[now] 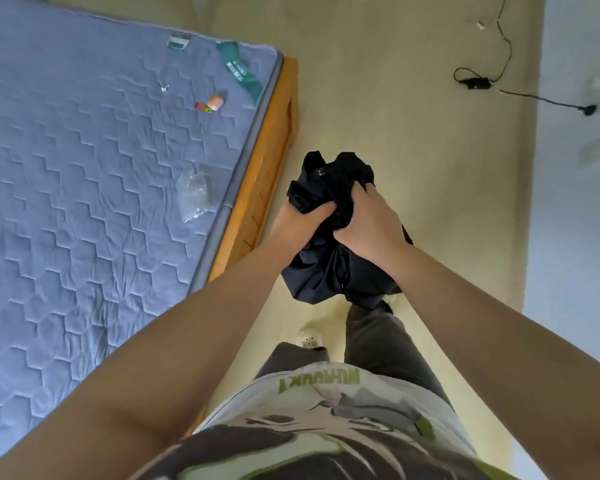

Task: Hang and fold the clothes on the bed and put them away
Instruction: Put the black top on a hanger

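We stand beside the bed, both hands bunched on a dark garment held over the floor: left hand gripping its upper folds, right hand clutching beside it. It looks crumpled, perhaps not yet folded. No other clothes show on the bed, so this may be the last.

A dark navy garment, bunched and crumpled, is held above the floor beside the bed.
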### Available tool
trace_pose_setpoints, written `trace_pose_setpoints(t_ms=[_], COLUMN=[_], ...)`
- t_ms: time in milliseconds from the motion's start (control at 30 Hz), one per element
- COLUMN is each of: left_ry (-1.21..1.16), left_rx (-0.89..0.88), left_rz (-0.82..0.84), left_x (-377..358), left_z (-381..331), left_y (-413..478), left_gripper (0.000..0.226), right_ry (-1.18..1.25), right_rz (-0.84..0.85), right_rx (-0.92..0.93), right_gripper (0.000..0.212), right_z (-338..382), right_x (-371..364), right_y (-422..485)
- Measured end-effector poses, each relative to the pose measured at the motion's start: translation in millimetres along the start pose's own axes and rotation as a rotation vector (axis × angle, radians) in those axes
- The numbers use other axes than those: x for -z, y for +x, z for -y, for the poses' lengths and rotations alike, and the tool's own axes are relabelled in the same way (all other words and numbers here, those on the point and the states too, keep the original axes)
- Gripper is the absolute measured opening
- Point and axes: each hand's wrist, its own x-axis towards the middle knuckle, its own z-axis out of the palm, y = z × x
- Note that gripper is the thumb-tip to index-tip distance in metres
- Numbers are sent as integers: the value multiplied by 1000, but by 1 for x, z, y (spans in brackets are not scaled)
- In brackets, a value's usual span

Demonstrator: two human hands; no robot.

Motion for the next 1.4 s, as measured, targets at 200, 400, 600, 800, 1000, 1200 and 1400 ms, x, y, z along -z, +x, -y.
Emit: trace_pose_setpoints(t_ms=[200,400,600,800,1000,1200,1400], left_ry=[-174,-436,-660,-829,-901,-949,-927], left_rx=[54,128,204,177,191,183,143], left_rz=[-286,-589,-918,-1134,-1237,-1380,-1449], left_x=[18,51,112,172,219,265,325], left_z=[-62,-120,-144,-167,-226,-285,-363], left_y=[125,201,251,310,382,498,640], left_gripper=[21,18,32,19,11,5,14], right_ry=[-71,-251,-337,-452,-452,-458,-490], right_rz=[138,332,499,588,642,668,671], right_rx=[263,575,911,1155,1258,1368,1449], right_gripper=[53,66,64,71,67,73,72], right_z=[7,59,149,235,287,326,374], right_x=[24,50,38,22,38,49,69], right_y=[179,326,423,504,600,734,902])
